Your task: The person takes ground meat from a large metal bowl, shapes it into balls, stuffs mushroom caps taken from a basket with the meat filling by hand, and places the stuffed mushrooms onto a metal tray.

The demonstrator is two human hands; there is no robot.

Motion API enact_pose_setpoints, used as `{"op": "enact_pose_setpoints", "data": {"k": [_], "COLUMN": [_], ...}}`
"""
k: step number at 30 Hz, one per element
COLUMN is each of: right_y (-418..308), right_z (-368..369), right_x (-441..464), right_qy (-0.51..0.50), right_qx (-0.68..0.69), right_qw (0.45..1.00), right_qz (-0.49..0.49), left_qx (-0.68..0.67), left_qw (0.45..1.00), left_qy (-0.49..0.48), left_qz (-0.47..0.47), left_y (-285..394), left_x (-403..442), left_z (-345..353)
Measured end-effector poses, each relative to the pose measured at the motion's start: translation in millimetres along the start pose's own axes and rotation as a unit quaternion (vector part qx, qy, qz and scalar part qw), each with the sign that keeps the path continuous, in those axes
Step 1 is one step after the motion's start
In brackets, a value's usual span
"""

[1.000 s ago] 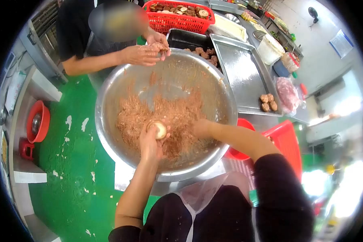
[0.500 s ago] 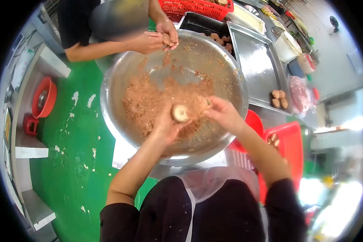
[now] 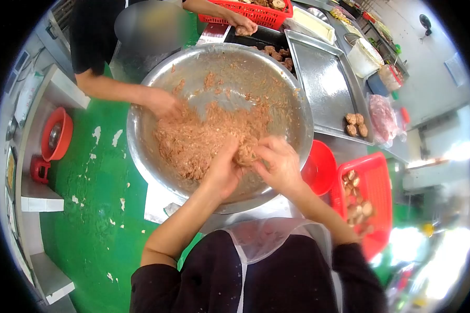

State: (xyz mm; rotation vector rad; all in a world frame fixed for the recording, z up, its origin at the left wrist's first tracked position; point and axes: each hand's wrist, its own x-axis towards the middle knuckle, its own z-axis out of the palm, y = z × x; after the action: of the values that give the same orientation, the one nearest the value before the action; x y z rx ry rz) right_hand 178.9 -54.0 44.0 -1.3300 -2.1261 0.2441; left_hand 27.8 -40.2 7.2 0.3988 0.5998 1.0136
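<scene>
In front of me stands a wide steel bowl point(image 3: 292, 99) with a pinkish ground meat mixture point(image 3: 193, 143) spread inside. My left hand point(image 3: 224, 167) is closed around a meat-stuffed mushroom point(image 3: 247, 152) above the bowl's near part. From the right, the fingers of my right hand point(image 3: 279, 164) press against the same piece. Its mushroom cap is mostly hidden by meat and fingers. Across from me, a co-worker's hand point(image 3: 164, 104) reaches into the meat. The co-worker's other hand point(image 3: 243, 23) holds a lump of meat point(image 3: 245, 30) over a black tray point(image 3: 266, 36) with meat pieces.
At right, a steel tray point(image 3: 324, 78) carries several stuffed pieces point(image 3: 356, 125). A red bowl point(image 3: 318, 167) and a red basket point(image 3: 378, 193) of mushrooms point(image 3: 359, 211) sit near my right arm. Another red basket point(image 3: 209, 20) is at the back. A bag of meat point(image 3: 384, 120) lies beyond the tray.
The pale mushroom cap that showed in my left hand is now turned and covered by meat. The co-worker's hands have parted, one into the bowl, the other over the black tray.
</scene>
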Motion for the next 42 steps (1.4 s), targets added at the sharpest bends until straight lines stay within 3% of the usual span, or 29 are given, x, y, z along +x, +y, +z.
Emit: {"op": "enact_pose_setpoints", "data": {"k": [4, 5, 7, 10, 12, 14, 15, 16, 17, 18, 21, 22, 23, 25, 30, 32, 34, 37, 42], "right_y": [-4, -2, 3, -2, 10, 24, 38, 57, 66, 55, 69, 57, 40, 16, 6, -1, -4, -16, -6], "right_z": [4, 6, 10, 0, -4, -2, 12, 30, 38, 26, 36, 34, 30, 23, 22, 18, 16, 6, 10], "right_x": [4, 5, 6, 11, 22, 24, 23, 22, 20, 25, 36, 46, 53, 65, 46, 34, 23, 19, 14], "right_qy": [-0.051, -0.081, -0.141, -0.119, -0.064, 0.022, -0.052, -0.122, -0.186, -0.422, -0.223, -0.176, -0.23, -0.318, -0.245, -0.174, -0.061, -0.079, -0.062], "right_qx": [0.031, 0.148, 0.37, 0.552, 0.609, 0.625, 0.464, 0.281, 0.083, -0.147, 0.071, 0.142, 0.255, 0.462, 0.413, 0.33, 0.188, 0.094, 0.111], "right_qw": [0.996, 0.977, 0.886, 0.792, 0.779, 0.769, 0.882, 0.952, 0.977, 0.895, 0.965, 0.972, 0.929, 0.782, 0.857, 0.923, 0.978, 0.987, 0.989], "right_qz": [0.074, 0.132, 0.239, 0.232, 0.135, 0.131, 0.07, 0.007, -0.057, 0.006, 0.118, 0.063, 0.139, 0.27, 0.187, 0.097, -0.071, -0.1, -0.082], "left_qx": [0.06, 0.048, 0.022, 0.014, 0.007, 0.018, 0.032, 0.046, 0.067, 0.09, 0.056, 0.029, 0.032, 0.038, 0.04, 0.01, -0.018, -0.027, -0.043], "left_qw": [0.995, 0.997, 0.998, 0.996, 0.995, 0.994, 0.994, 0.993, 0.995, 0.995, 0.996, 0.993, 0.99, 0.982, 0.977, 0.981, 0.985, 0.987, 0.985], "left_qy": [-0.032, -0.022, 0.002, 0.011, 0.016, 0.022, 0.027, 0.03, 0.02, 0.008, -0.053, -0.076, -0.089, -0.116, -0.134, -0.103, -0.039, -0.02, -0.047], "left_qz": [0.072, 0.065, 0.053, 0.091, 0.1, 0.104, 0.104, 0.103, 0.072, 0.044, -0.046, -0.088, -0.107, -0.141, -0.161, -0.166, -0.168, -0.159, -0.161], "left_y": [-8, -6, 0, 5, 17, 25, 27, 27, 30, 37, 50, 48, 44, 37, 36, 35, 35, 36, 33], "left_x": [0, 0, -2, 4, 0, -1, 0, 0, -5, -12, -12, -14, -13, -8, -6, -8, -9, -9, -13], "left_z": [-6, -7, -8, -16, -19, -26, -32, -36, -33, -27, -30, -32, -33, -33, -30, -30, -22, -8, -3]}}
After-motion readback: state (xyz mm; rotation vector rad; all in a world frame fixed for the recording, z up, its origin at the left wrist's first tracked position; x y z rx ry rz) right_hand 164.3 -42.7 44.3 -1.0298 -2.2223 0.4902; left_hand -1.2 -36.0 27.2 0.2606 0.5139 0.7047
